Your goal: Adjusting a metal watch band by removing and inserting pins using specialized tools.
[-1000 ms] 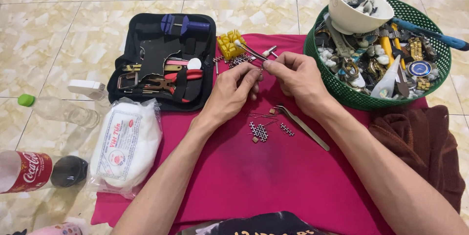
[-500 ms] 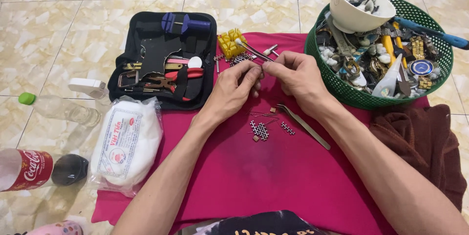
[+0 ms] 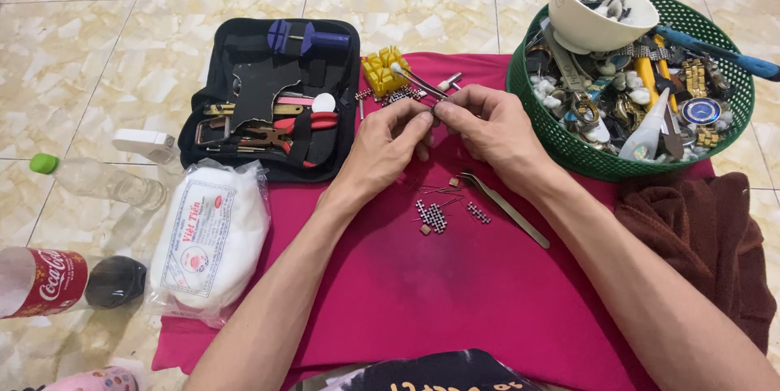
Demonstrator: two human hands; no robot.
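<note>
Both hands meet over the magenta cloth: left hand and right hand pinch fingertips together on something tiny, too small to make out. Just below lie loose watch-band links and steel tweezers. Black tool case sits left, green basket right, white bowl inside it.

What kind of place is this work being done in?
Probably a home floor used as an informal watch-repair spot. A pink cloth lies on floor tiles, with an open tool case and a green basket of watch parts beside the hands.
</note>
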